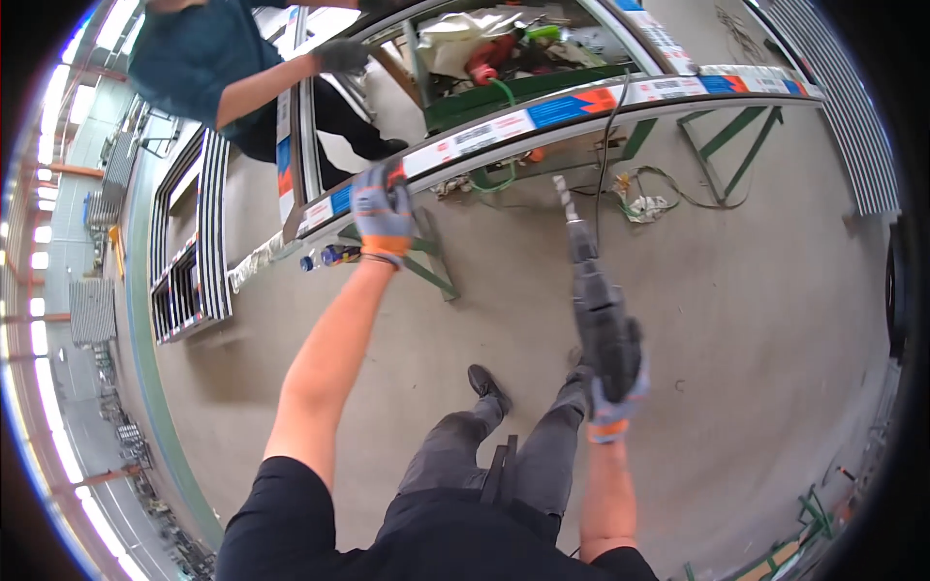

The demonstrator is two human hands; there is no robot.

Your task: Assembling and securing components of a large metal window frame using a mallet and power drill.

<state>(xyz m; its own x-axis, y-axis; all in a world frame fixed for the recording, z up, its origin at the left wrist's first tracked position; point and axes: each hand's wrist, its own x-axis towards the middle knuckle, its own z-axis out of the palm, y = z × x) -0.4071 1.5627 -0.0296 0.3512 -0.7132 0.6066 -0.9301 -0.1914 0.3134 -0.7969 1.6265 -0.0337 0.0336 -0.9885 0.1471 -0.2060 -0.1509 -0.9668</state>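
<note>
My right hand [616, 395], in a grey glove with an orange cuff, is wrapped round the rear handle of a black power drill [603, 308]. The drill is held low in front of me, right of centre, its thick spiral bit [565, 198] pointing away towards the workpiece. Ahead on the left, my gloved left hand [383, 205] is closed over the near rail of a long metal frame [484, 133] covered in white, blue and orange protective film. Its fingertips are partly hidden and slightly blurred.
Green trestles [733, 145] support the frame. A co-worker [199, 73] stands at its far left, a dark-gloved hand near it. A red power tool [494, 58] lies inside the frame's outline. Cables [605, 145] hang and trail on the floor. Bottles [334, 255] sit below; more frames [189, 242] stand left.
</note>
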